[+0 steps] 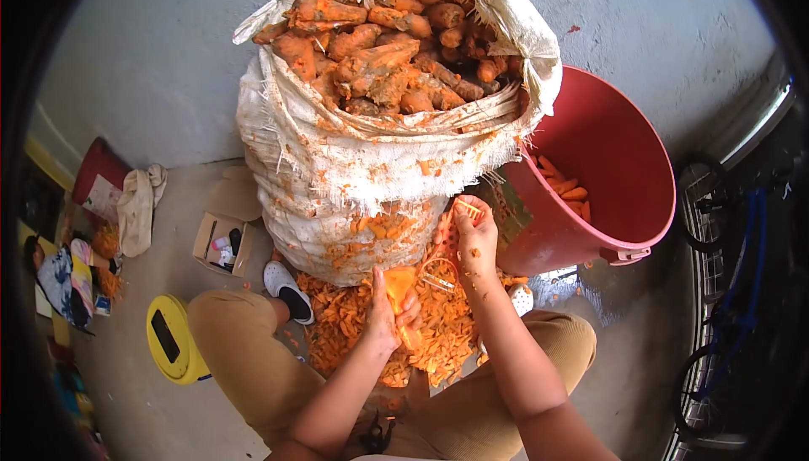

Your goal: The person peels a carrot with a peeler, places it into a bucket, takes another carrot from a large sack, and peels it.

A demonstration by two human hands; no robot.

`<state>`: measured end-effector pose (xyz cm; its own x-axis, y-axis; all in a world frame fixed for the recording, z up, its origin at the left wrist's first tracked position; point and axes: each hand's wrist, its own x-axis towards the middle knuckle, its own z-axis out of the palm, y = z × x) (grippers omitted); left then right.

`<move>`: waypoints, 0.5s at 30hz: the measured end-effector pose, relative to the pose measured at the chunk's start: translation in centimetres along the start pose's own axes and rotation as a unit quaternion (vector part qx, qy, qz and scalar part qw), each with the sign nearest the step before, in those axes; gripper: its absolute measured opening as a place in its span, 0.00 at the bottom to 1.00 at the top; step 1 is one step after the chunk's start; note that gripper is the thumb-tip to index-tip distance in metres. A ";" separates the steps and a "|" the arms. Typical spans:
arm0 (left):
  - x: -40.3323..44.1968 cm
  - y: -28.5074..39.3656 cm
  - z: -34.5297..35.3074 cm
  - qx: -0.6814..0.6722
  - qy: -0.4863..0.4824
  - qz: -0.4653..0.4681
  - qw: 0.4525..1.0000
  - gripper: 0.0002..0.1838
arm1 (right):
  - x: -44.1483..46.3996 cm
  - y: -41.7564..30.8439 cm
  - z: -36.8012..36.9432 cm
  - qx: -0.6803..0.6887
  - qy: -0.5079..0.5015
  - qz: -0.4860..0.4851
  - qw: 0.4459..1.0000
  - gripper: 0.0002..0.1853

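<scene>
My left hand [389, 313] is closed around a peeled orange carrot [399, 286], low over the peelings. Just to its right, my right hand [474, 229] grips an orange-red peeler [445, 233], whose pale looped end [439, 274] points down toward the carrot. Orange bits stick to the right wrist and forearm. Beneath both hands lies a heap of carrot peelings [345, 335] on the floor between my legs. Behind them stands a large white woven sack [295, 174], its mouth rolled back, full of unpeeled, dirt-covered carrots [371, 65].
A red bucket [628, 183] with several peeled carrots [560, 187] inside leans close by the sack on the right. On the left are a small cardboard box [206, 238] and a yellow device [160, 360]. Another person [72, 276] sits at far left. A bicycle [742, 318] stands far right.
</scene>
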<state>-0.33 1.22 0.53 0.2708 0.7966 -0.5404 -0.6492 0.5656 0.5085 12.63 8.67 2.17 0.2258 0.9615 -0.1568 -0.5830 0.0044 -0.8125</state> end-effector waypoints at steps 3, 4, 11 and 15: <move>0.4 0.2 0.7 -0.034 0.001 -0.052 0.998 0.33 | 0.4 -0.3 -0.1 0.039 0.008 -0.047 0.998 0.07; 0.5 0.1 0.4 -0.067 -0.029 -0.083 0.994 0.32 | 0.5 -0.5 -0.1 0.045 0.001 -0.052 0.998 0.07; 0.5 -0.4 1.2 -0.136 -0.081 -0.180 0.971 0.23 | -1.9 -1.2 1.8 -0.008 -0.100 -0.122 0.987 0.08; 0.8 -1.3 0.4 -0.066 -0.137 -0.160 0.975 0.28 | -1.5 -1.1 1.4 -0.184 -0.072 -0.246 0.949 0.08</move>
<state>1.00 1.18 -0.28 0.6419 0.6214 -0.4492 -0.5814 0.7764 0.2432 11.79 7.58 4.11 0.2764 0.8955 0.3488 -0.1173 0.3916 -0.9126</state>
